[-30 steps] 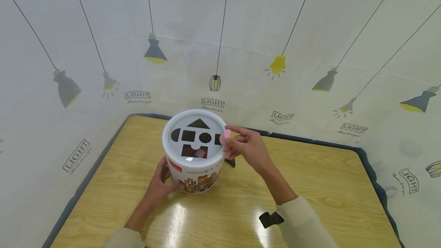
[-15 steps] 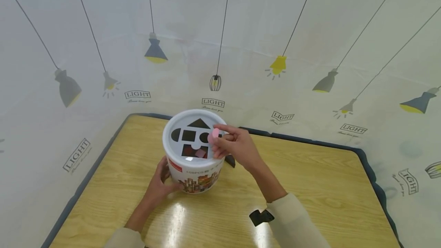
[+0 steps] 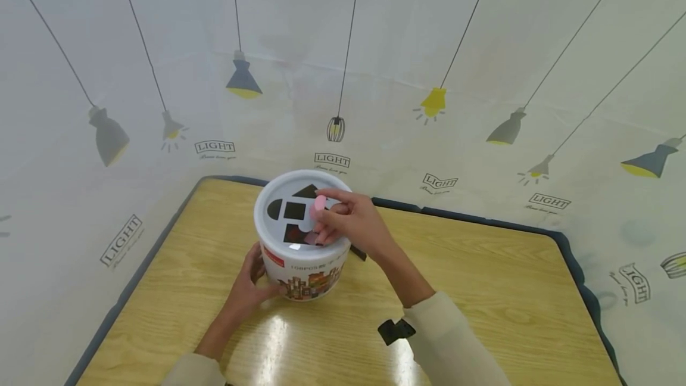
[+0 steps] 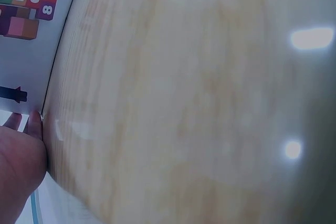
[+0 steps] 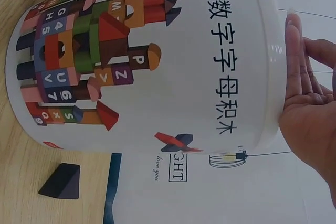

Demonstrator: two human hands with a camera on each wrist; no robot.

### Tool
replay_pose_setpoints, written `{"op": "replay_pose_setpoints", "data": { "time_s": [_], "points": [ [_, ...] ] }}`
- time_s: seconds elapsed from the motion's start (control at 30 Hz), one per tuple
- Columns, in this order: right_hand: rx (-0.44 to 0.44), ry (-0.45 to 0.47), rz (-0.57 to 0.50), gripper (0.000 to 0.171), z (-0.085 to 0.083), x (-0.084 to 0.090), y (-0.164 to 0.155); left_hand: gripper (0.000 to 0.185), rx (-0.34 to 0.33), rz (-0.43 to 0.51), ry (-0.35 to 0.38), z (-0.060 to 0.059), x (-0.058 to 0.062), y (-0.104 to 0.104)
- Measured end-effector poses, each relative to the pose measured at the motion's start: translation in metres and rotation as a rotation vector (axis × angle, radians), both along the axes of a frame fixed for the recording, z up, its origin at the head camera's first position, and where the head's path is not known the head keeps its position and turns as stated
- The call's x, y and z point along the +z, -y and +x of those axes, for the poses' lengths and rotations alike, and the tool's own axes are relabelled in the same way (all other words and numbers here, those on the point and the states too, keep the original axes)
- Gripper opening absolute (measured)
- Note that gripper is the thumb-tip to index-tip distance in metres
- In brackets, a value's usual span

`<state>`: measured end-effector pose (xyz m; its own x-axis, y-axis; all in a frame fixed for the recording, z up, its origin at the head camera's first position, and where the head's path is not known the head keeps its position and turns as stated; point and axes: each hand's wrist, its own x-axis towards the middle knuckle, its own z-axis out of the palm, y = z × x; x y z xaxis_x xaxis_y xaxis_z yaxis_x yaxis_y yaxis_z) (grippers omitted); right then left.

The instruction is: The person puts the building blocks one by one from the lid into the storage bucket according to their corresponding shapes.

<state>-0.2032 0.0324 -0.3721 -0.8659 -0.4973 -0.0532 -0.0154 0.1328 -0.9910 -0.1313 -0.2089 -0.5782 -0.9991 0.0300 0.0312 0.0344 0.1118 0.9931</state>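
A white block bucket (image 3: pixel 316 267) with printed pictures of toy blocks stands on the wooden table. Its lid (image 3: pixel 261 213) has cut-out holes of several shapes. My left hand (image 3: pixel 248 290) holds the bucket low on its left side, thumb toward the front. Above the lid, my right hand (image 3: pixel 356 225) pinches a small pink block (image 3: pixel 318 204) between thumb and forefinger, over the area of the round hole, which it mostly hides. The block has a rounded face; its full shape is unclear. In the right wrist view, the bucket's print (image 5: pixel 126 40) shows large, and the pink block is out of sight.
A dark triangular block (image 5: pixel 62 181) lies on the table (image 3: pixel 482 267), just right of the bucket. Coloured blocks (image 3: pixel 295 234) show through the lid's front hole. A pale curtain (image 3: pixel 396 136) printed with lamps hangs behind the table's dark-edged far side.
My right hand has moved left with the pink block, from the lid's right rim to over the round hole. The left hand and the bucket have stayed in place.
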Motion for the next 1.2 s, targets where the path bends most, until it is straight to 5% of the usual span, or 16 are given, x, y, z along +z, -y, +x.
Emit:
{"op": "replay_pose_setpoints", "data": {
  "time_s": [1.2],
  "points": [
    [0.104,-0.015,0.15,0.044,-0.009,0.0,0.057,0.106,-0.025,0.009,0.022,-0.002,-0.004,0.001]
  ]
}}
